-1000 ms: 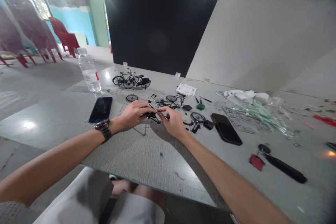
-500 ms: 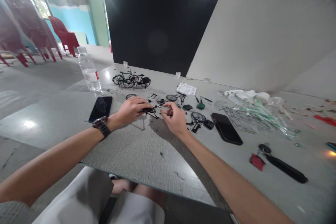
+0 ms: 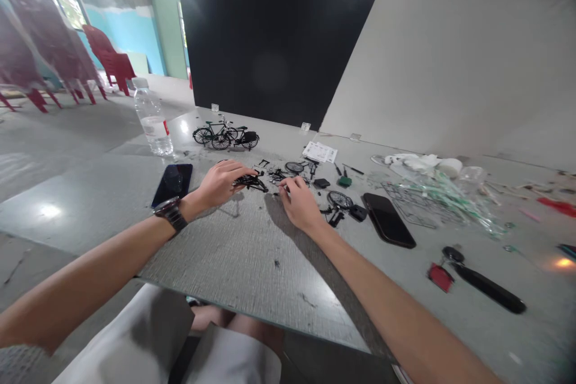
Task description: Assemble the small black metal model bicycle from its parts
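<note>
My left hand [image 3: 224, 181] is closed around a small black model bicycle frame [image 3: 252, 181], whose thin bars stick out to the right past my fingertips. My right hand [image 3: 297, 199] rests low on the table, thumb and fingers drawn together beside scattered black parts. Whatever is between those fingertips is too small to make out. Just beyond them lie black bicycle parts [image 3: 275, 175] and a spoked wheel [image 3: 294, 167]. Another wheel [image 3: 339, 200] and a black box-shaped piece [image 3: 357, 212] lie right of my right hand.
Assembled model bicycles [image 3: 225, 135] stand at the back. A water bottle [image 3: 153, 123] and a phone [image 3: 172, 185] are at left. Rightward lie another phone [image 3: 389, 220], a green piece [image 3: 344, 182], paper sheets [image 3: 320, 152], a plastic pile [image 3: 454, 192] and a black-handled item [image 3: 488, 288].
My left hand has shifted slightly left with the bicycle frame. My right hand has drawn away from the frame and dropped towards the table, widening the gap between the hands.
</note>
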Demonstrator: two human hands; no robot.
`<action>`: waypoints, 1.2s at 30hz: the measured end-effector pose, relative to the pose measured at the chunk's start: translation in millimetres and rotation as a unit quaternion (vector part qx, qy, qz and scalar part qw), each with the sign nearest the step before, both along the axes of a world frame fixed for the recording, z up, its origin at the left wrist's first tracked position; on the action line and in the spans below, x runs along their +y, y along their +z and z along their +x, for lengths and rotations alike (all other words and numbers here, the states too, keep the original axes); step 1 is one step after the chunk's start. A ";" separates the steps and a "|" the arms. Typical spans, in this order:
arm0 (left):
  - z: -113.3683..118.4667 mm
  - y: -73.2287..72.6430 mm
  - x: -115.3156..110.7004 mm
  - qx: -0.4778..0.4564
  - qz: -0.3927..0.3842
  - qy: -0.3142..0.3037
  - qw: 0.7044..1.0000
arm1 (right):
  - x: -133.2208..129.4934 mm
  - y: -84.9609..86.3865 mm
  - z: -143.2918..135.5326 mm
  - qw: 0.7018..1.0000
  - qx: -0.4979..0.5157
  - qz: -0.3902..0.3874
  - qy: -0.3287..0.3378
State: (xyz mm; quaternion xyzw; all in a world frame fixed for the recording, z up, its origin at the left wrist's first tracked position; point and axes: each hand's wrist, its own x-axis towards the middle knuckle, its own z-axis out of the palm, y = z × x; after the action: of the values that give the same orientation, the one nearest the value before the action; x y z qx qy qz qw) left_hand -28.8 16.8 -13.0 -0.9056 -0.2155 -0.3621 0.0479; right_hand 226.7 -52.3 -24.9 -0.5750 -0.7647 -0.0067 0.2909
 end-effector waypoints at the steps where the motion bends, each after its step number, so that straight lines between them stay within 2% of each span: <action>1: 0.0 -0.2 0.1 -0.001 0.000 0.000 1.000 | 0.3 -0.7 0.8 1.000 -0.006 0.003 0.006; 9: -2.1 0.8 3.0 -0.044 0.005 0.039 0.998 | 0.4 -5.2 0.2 0.998 -0.058 0.008 0.016; 14: -6.3 0.2 8.7 -0.054 0.006 0.060 0.997 | 0.5 9.0 10.4 0.982 -0.165 0.068 -0.057; 16: -6.9 -0.3 9.2 -0.050 0.003 0.066 0.997 | 0.4 17.3 16.6 0.972 -0.189 0.105 -0.092; 18: -6.3 -0.9 8.7 -0.042 0.000 0.074 0.996 | 0.3 23.1 20.8 0.968 -0.200 0.110 -0.106; 21: -4.2 -1.8 7.5 -0.033 -0.001 0.082 0.996 | 0.9 24.8 21.8 0.971 -0.213 0.075 -0.083; 26: -2.5 -3.7 7.2 -0.037 -0.015 0.086 0.995 | 3.6 21.7 19.7 0.963 -0.267 -0.032 -0.019; 31: -2.5 -3.5 4.4 -0.021 -0.032 0.089 0.995 | 2.1 32.7 25.7 0.948 -0.299 -0.093 -0.048; 36: 0.3 -1.1 -0.5 -0.011 -0.048 0.082 0.995 | 0.3 44.1 31.7 0.940 -0.309 -0.139 -0.046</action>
State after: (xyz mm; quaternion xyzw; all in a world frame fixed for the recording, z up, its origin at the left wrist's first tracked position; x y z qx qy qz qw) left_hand -28.6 16.3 -14.1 -0.8819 -0.3069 -0.3564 0.0317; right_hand 258.4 -52.0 19.1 -0.6137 -0.7832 -0.0907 -0.0429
